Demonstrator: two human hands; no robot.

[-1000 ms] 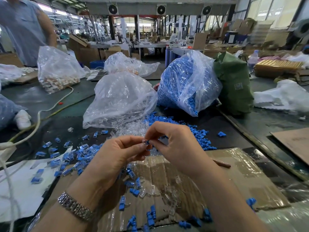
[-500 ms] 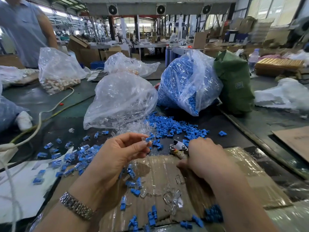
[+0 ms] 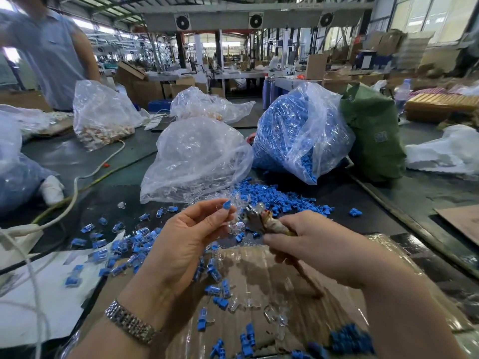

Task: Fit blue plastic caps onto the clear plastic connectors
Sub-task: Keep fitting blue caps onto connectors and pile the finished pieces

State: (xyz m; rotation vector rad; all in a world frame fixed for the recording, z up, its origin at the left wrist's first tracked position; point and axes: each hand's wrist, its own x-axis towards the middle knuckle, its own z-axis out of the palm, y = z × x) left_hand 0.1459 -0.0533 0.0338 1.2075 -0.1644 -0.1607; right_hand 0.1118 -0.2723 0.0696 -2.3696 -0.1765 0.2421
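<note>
My left hand [image 3: 189, 237] pinches a clear connector with a blue cap [image 3: 227, 204] between thumb and fingertips, held above the table. My right hand [image 3: 318, 244] grips the taped handle of a small metal tool [image 3: 255, 217], whose head points at the connector. Loose blue caps [image 3: 280, 199] lie in a heap just beyond the hands. Capped pieces [image 3: 121, 244] are scattered to the left. A few clear connectors [image 3: 274, 316] and blue caps [image 3: 220, 303] lie on the taped cardboard [image 3: 259, 270] under my hands.
A clear bag of connectors [image 3: 197, 161] and a bag full of blue caps [image 3: 298, 130] stand behind the heap, with a green sack [image 3: 373, 136] to the right. A white cable [image 3: 75, 185] runs along the left. Another person [image 3: 51, 55] stands at far left.
My right hand let go of the connector, reached down to the cardboard, took up the metal tool and raised it to the capped connector in my left hand.
</note>
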